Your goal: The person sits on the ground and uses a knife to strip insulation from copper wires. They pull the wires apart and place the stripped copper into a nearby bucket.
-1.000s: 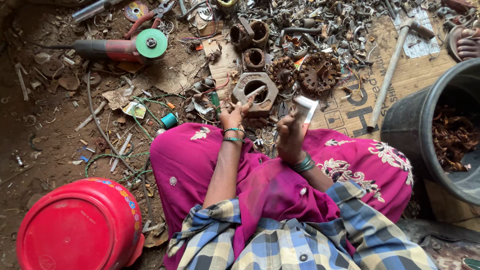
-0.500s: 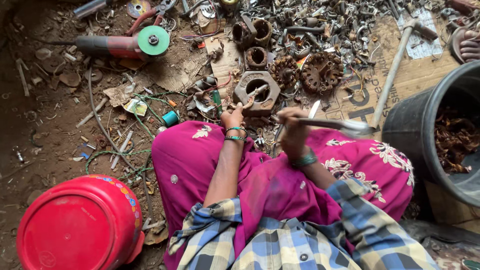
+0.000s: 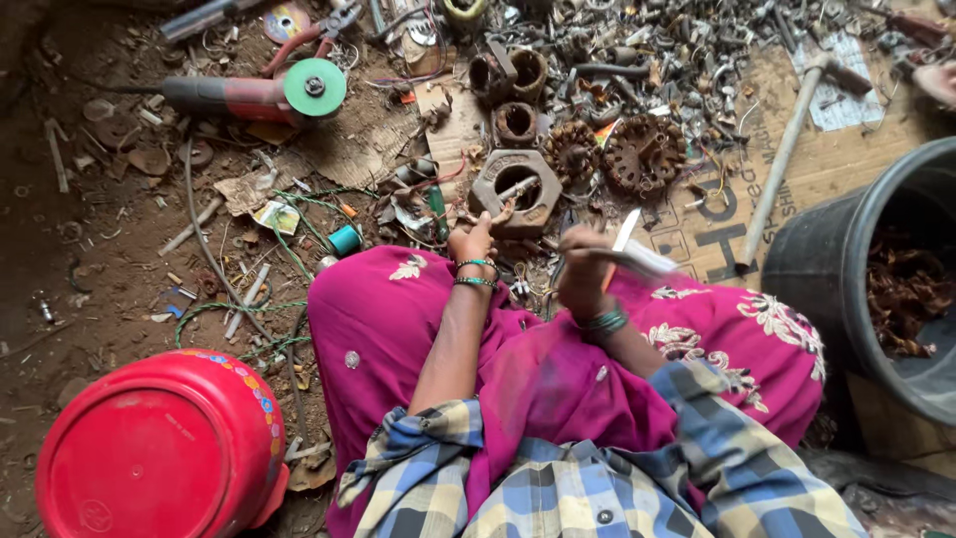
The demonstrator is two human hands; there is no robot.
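Observation:
I sit on the ground with a pink cloth over my knees. My left hand [image 3: 472, 241], with green bangles at the wrist, reaches forward and pinches the near end of a short metal rod [image 3: 518, 187]. The rod leans in the hole of a big rusty hexagonal metal piece [image 3: 516, 175]. My right hand [image 3: 586, 279] is closed on a shiny metal tool [image 3: 629, 255], blurred by motion and shaped like a small hammer. It hovers just right of the hexagonal piece.
A red angle grinder with a green disc [image 3: 313, 88] lies at the upper left. A red lidded tub [image 3: 159, 460] stands at the lower left. A black bucket [image 3: 809, 261] of brown scrap is at the right. A long-handled hammer [image 3: 787, 149] lies on cardboard, with rusty motor cores [image 3: 642, 154] and scrap metal beyond.
My right hand swung the metal tool from upright down and out to the right. My left hand stayed at the hexagonal piece.

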